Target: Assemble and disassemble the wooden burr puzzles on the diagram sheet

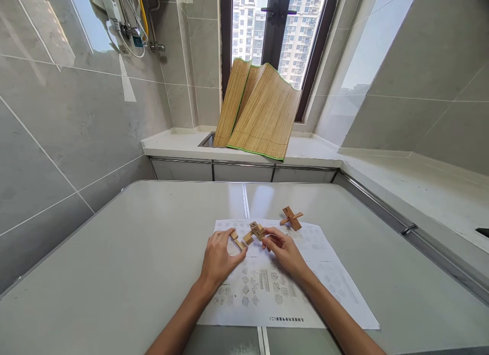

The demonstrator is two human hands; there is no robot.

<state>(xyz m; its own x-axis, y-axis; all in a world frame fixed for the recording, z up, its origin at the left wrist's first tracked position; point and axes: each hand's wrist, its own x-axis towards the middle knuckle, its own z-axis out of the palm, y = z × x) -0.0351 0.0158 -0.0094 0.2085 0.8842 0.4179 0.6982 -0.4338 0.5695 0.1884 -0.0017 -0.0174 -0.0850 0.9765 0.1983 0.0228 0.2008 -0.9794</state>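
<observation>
Between thumb and fingers, my left hand [220, 255] pinches a notched wooden puzzle piece [238, 241], light in colour. My right hand [284, 249] grips the right side of a small cluster of joined wooden puzzle pieces [254, 233]. A narrow gap separates the left piece from that cluster. Both are held over a printed instruction sheet [263, 309] with rows of small diagrams. Beyond my right hand, a darker wooden puzzle assembly [292, 218] of crossed pieces rests at the sheet's far edge. The fingertips partly cover the held pieces.
The sheet lies on a pale tabletop [114, 273] with a seam down its middle. A bamboo mat [263, 110] leans against the window over the white ledge [175, 143]. A tiled wall [69, 126] borders the left side, with pipes and cables [132, 24] above.
</observation>
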